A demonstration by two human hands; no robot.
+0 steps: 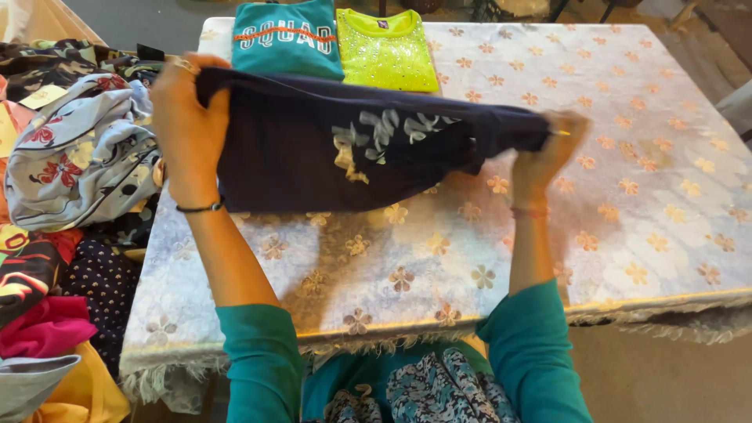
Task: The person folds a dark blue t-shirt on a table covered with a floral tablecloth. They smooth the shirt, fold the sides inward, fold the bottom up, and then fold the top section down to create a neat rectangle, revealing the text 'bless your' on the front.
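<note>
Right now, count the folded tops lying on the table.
2: a teal top at the table's far edge, and a neon yellow-green top beside it, to its right. Others may lie beyond the frame.

both hands raised apart, left hand (186, 125) and right hand (551, 153) clenched

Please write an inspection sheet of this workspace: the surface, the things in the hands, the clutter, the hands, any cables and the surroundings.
Surface: table under a pale cloth with a flower pattern and a fringed edge.
Job's things: dark navy garment with a pale print, stretched between both hands above the cloth.
Clutter: folded teal top and folded neon yellow top side by side at the far edge; pile of mixed clothes beside the table's left side.
Grippers: left hand grips the garment's left end; right hand grips its right end.
Cables: nothing seen.
Surroundings: grey floor; furniture legs beyond the table, unclear.
</note>
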